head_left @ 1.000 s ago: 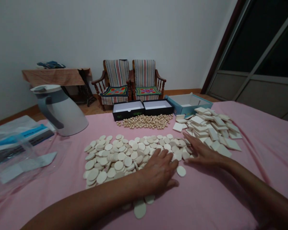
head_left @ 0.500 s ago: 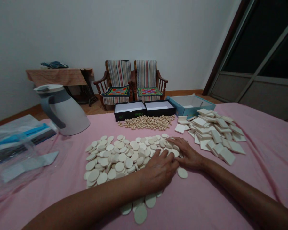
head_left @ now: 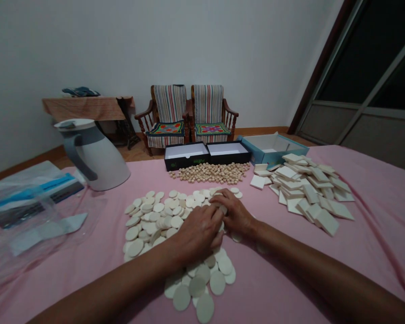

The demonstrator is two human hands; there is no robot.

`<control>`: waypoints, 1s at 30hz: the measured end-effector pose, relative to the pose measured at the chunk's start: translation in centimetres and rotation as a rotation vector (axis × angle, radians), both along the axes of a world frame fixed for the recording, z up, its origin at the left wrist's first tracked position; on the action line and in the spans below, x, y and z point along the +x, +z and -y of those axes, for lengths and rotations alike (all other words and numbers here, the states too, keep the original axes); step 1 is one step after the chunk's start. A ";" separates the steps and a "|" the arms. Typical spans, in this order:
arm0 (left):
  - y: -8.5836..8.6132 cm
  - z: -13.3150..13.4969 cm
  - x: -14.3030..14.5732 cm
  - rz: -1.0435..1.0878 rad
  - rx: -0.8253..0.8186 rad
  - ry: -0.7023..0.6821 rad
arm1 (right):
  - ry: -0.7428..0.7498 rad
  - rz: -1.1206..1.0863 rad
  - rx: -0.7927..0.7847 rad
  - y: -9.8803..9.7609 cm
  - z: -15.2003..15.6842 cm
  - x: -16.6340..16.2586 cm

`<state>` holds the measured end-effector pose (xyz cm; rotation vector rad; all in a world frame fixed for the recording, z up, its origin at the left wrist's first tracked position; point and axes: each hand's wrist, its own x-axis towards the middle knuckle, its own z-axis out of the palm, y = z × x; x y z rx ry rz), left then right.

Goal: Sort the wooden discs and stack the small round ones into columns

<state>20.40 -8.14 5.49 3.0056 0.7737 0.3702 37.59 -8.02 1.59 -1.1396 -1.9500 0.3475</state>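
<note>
Far left of the grip, a blue-and-black box (head_left: 42, 194) is lying among clear plastic, a white card (head_left: 54, 232) just before it. Nearer but well apart, a white-and-grey pitcher (head_left: 106, 157) is standing upright. White discs (head_left: 135, 246) are spreading from left of the grip, under it, and nearward past the left forearm, which is covering some. The left hand (head_left: 202, 225) is lying on them, fingers bent; the right hand (head_left: 235, 211) is meeting it, a disc showing between. Fingers are hiding most of the contact, so whether either hand is clenched on discs or merely resting, I can't fairly say. Beyond the grip, small wooden pieces (head_left: 212, 173) are bordering two black trays (head_left: 185, 161). Beyond and right, a blue box (head_left: 275, 158) is backing a heap of square tiles (head_left: 310, 193).

Edges: left, plastic is crowding the pitcher's base; ahead, a narrow strip of pink cloth (head_left: 256, 292) is separating discs from wooden pieces; right, a wider stretch is running between right hand and tiles.
</note>
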 end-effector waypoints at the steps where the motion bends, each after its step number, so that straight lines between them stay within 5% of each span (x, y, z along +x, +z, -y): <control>1: 0.1 -0.4 -0.6 0.024 -0.002 0.009 | 0.005 0.004 0.000 0.1 -0.3 -0.8; 14: 0.7 -5.0 -10.2 0.114 -0.054 0.254 | 0.114 0.083 -0.032 1.6 -4.5 -9.9; 18: 0.9 -6.0 -12.1 0.156 -0.062 0.274 | 0.175 0.091 -0.008 3.1 -4.5 -9.6; 21: 1.5 -5.5 -12.1 0.213 0.024 0.284 | 0.140 0.040 0.082 4.3 -4.1 -6.4; 23: 2.1 -4.0 -11.1 0.231 0.059 0.235 | -0.021 0.022 0.111 4.2 -3.9 -3.2; 27: 2.9 1.0 -8.0 0.101 -0.090 -0.127 | -0.417 0.200 0.019 1.8 -3.0 2.9; 30: 2.4 4.3 -5.9 -0.086 -0.118 -0.367 | -0.519 0.356 -0.111 -0.1 -2.3 4.6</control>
